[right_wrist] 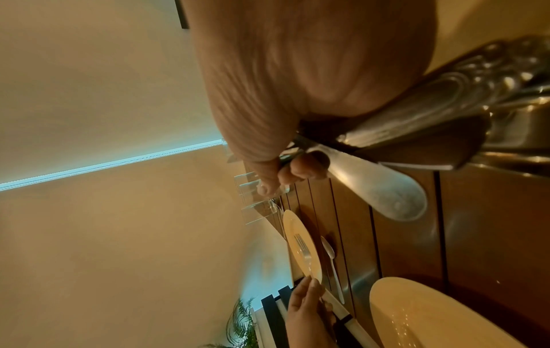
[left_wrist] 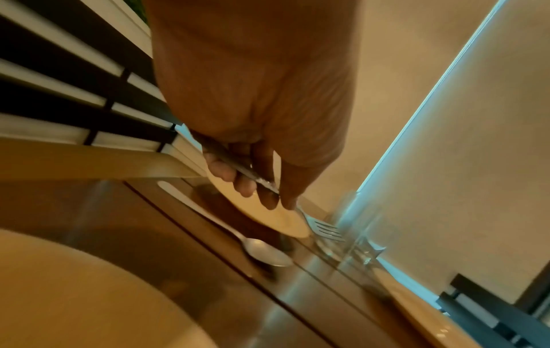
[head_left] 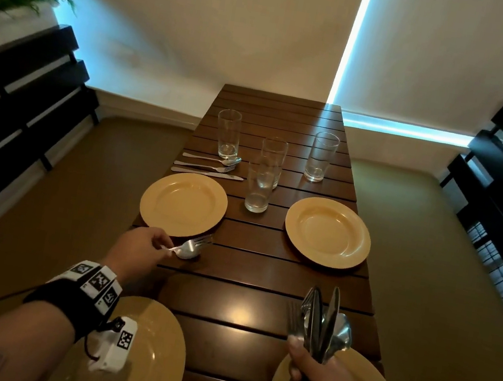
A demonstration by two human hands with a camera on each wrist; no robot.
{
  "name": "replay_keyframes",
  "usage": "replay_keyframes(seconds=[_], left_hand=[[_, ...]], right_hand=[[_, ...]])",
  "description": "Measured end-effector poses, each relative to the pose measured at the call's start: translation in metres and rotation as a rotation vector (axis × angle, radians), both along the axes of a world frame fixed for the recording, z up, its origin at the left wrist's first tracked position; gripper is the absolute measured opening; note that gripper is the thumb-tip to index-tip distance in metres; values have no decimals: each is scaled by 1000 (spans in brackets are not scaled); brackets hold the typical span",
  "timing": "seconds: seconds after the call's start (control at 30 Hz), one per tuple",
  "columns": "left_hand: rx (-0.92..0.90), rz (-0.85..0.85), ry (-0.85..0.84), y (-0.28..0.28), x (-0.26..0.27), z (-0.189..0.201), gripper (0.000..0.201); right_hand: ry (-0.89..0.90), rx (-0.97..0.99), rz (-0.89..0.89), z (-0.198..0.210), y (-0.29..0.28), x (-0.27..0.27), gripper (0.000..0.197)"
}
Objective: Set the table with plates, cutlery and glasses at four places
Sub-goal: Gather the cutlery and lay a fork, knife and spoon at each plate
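My left hand (head_left: 137,249) pinches a fork (head_left: 198,242) by its handle, tines aimed toward the upper right of the frame, just above the spoon (head_left: 187,251) lying beside the left-centre plate (head_left: 154,204). My right hand (head_left: 320,379), lower right, grips the remaining cutlery (head_left: 323,322) upright.

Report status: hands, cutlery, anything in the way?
Left hand pinches fork above spoon lying by far-left plate. Right hand grips cutlery bundle. Nothing in the way.
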State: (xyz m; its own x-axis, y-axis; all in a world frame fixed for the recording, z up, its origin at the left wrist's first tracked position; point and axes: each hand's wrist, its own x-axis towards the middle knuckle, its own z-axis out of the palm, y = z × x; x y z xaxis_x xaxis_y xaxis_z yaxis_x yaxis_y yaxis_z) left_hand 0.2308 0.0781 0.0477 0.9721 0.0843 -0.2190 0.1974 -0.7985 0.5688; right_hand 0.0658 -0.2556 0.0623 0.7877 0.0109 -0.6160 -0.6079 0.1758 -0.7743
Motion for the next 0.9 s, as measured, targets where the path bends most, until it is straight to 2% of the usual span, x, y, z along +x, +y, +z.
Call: replay_keyframes(seconds=[0.17, 0.3, 0.47, 0.6, 0.77, 0.9], left_hand=[[200, -81, 79, 28, 11, -21, 6], [280, -161, 125, 39, 18, -36, 9], [337, -219, 106, 42, 21, -47, 9], [318, -235, 88, 44, 23, -53, 11], [82, -167, 86, 49, 25, -59, 19], [39, -190, 107, 51, 26, -62, 21]], right_hand=[[49, -42, 42, -7, 1, 7, 34], [72, -45, 59, -8, 5, 13, 40], [73, -40, 70, -10, 9, 18, 45], [67, -54, 64, -10, 11, 19, 43], [92, -72, 93, -9, 10, 18, 43], [86, -76, 102, -9, 13, 18, 41]])
